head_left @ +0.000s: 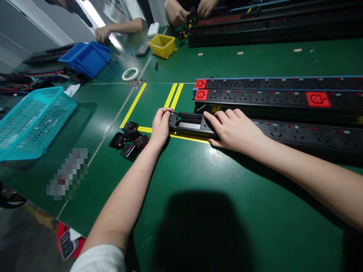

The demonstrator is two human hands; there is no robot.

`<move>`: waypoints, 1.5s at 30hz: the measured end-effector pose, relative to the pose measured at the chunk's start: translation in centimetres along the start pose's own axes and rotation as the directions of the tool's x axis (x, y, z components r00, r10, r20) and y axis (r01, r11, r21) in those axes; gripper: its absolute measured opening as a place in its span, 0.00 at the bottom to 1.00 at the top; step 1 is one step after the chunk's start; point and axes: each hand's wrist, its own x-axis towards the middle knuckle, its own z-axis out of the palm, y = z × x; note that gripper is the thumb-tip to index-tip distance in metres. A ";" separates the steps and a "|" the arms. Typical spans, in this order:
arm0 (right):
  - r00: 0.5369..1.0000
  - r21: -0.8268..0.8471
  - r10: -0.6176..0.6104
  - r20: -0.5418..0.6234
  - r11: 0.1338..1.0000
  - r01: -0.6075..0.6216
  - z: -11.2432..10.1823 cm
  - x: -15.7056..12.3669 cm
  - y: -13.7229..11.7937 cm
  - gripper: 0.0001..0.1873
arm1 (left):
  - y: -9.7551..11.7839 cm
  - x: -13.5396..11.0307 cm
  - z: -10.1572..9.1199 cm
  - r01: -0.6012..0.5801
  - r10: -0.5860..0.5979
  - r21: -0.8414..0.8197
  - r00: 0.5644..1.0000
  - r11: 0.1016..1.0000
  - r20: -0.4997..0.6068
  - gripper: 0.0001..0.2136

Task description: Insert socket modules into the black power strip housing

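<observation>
A long black power strip point(297, 132) lies on the green table, its left end an open frame with a gap between socket modules. My left hand point(161, 126) grips that end, fingers and thumb closed around it beside a black socket module point(174, 119). Over the strip to the right of the gap rests my right hand point(231, 128), fingers on top at a socket and thumb along the near side. Several loose black socket modules point(130, 139) lie in a pile left of my left hand. Behind are two more power strips point(255, 96) with red sockets.
A turquoise basket point(36, 121), a blue bin point(87, 56) and a yellow bin point(163, 46) stand on the left and at the back. A white tape roll point(130, 74) lies near yellow tape lines. Co-workers' hands point(102, 34) are across the table, beside more strips point(269, 28).
</observation>
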 end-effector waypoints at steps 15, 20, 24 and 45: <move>1.000 0.008 0.002 -0.003 1.000 -0.002 0.1 0.0 0.0 0.39 | 0.5 -1.2 0.8 0.023 -0.021 -0.014 0.992 1.000 0.123 0.24; 1.000 0.000 0.002 -0.016 1.000 -0.002 0.1 0.0 -0.1 0.40 | 0.7 -1.4 0.6 0.024 -0.027 0.029 0.992 0.999 0.125 0.28; 1.000 0.009 0.003 -0.016 1.000 -0.003 0.1 0.0 -0.1 0.39 | 0.9 -1.9 0.6 -0.022 0.010 0.077 0.990 0.997 0.143 0.30; 1.000 0.022 0.003 -0.020 1.000 -0.002 0.1 0.0 0.0 0.40 | 2.3 -3.7 1.5 -0.191 0.184 0.267 0.982 0.945 0.051 0.22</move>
